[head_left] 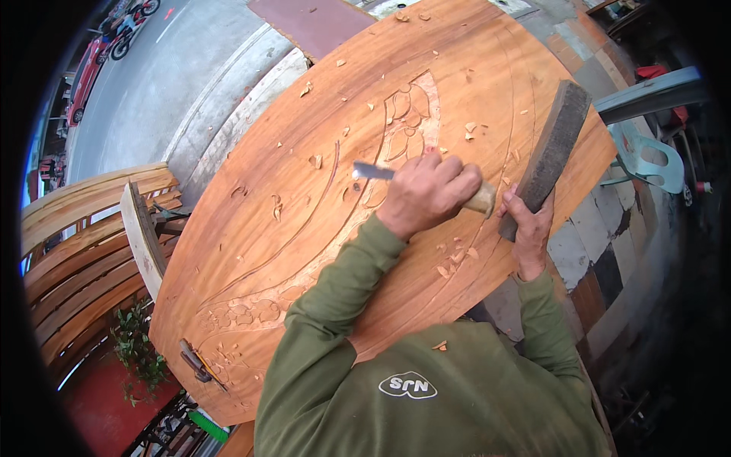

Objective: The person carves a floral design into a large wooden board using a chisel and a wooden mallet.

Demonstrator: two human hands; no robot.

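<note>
Across the middle lies a large oval wooden board (297, 152), its surface carved with scroll and leaf shapes and scattered with curled wood shavings. My left hand (430, 190) is closed round the pale handle of a wood chisel (373, 171). The metal blade points left over the carved band, and the handle's end sticks out on the right. Whether the blade touches the wood, I cannot tell. My right hand (531, 228) grips the near end of a long, dark, squared block (552, 148) that looks like wood, slanting away beside the handle's end.
Hand tools (199, 365) lie at the board's lower left. A slatted wooden bench (84, 259) and a leafy plant (137, 350) are on the left. A pale blue plastic chair (647, 161) stands at the right on patchwork tiles. Beyond is a road with a motorcycle (126, 42).
</note>
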